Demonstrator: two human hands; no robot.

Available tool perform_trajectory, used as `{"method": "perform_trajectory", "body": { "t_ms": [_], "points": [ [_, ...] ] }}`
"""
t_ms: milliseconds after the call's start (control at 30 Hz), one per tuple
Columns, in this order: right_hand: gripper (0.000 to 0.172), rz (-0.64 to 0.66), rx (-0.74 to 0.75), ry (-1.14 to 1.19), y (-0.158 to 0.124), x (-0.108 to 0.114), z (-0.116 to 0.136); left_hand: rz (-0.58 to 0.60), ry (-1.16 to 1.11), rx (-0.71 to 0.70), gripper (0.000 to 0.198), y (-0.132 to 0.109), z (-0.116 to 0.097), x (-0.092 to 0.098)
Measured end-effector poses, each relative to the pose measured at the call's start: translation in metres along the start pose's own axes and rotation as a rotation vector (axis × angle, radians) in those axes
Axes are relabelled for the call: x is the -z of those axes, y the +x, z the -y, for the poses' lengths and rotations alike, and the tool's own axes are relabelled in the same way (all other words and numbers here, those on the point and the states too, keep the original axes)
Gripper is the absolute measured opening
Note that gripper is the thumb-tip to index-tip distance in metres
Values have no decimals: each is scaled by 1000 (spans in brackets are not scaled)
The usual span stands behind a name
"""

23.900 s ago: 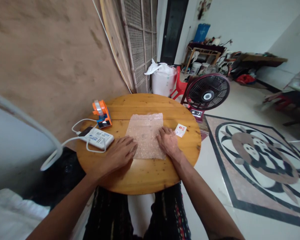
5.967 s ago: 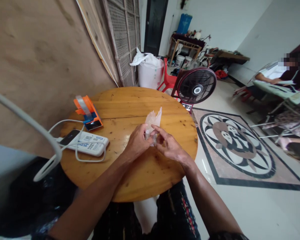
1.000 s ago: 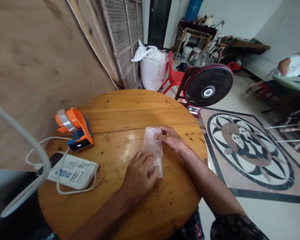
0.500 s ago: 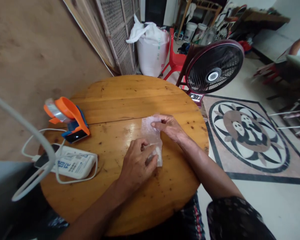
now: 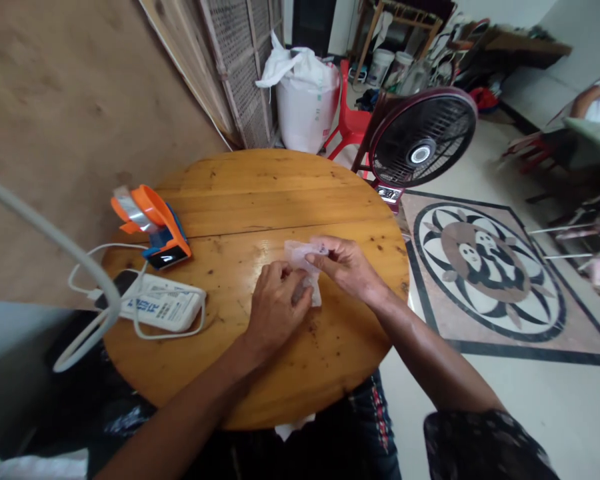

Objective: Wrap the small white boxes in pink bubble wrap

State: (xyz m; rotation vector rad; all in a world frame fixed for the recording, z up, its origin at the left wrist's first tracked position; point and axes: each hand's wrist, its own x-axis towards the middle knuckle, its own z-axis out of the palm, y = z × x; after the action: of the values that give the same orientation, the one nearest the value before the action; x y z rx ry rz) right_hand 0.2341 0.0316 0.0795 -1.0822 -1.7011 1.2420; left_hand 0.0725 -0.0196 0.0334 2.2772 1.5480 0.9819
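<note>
A small piece of clear, pinkish bubble wrap (image 5: 297, 253) lies on the round wooden table (image 5: 260, 200), between my two hands. My right hand (image 5: 349, 268) pinches its far right edge between thumb and fingers, and the edge is lifted and bent over. My left hand (image 5: 276, 303) is closed on the near part, with thumb and fingers curled round it. Whatever may lie inside the wrap under the left fingers is hidden.
To the left stand an orange and blue tape dispenser (image 5: 153, 223) and a white power bank (image 5: 166, 305) with a looping white cable (image 5: 95, 267). Beyond the table are a fan (image 5: 423, 143), a red chair (image 5: 353, 120) and a white sack (image 5: 307, 100). Another person's arm (image 5: 587, 100) shows at far right.
The bubble wrap looks shorter and more bunched, its far edge now folded up in my right hand. Both hands stay close together. The view has shifted slightly.
</note>
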Motion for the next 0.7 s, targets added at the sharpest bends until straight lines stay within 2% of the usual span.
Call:
{"method": "perform_trajectory", "body": {
  "t_ms": [67, 200, 367, 433, 567, 700],
  "points": [
    [19, -66, 4, -19, -8, -4, -1, -26, 16, 22, 14, 0, -1, -1],
    [20, -97, 15, 3, -16, -9, -4, -82, 19, 114, 24, 0, 1, -3],
    [18, -112, 57, -28, -24, -13, -7, -106, -84, 202, 60, 1, 5, -4],
    [15, -118, 62, -74, -30, -16, -7, -83, -141, 193, 65, 2, 7, -4],
    [11, -144, 111, -177, -46, -24, -10, -5, -230, 131, 39, 4, 12, -2],
    [16, -192, 145, -198, -63, -36, -17, 60, -267, 120, 18, 4, 12, 1]
  ]
}}
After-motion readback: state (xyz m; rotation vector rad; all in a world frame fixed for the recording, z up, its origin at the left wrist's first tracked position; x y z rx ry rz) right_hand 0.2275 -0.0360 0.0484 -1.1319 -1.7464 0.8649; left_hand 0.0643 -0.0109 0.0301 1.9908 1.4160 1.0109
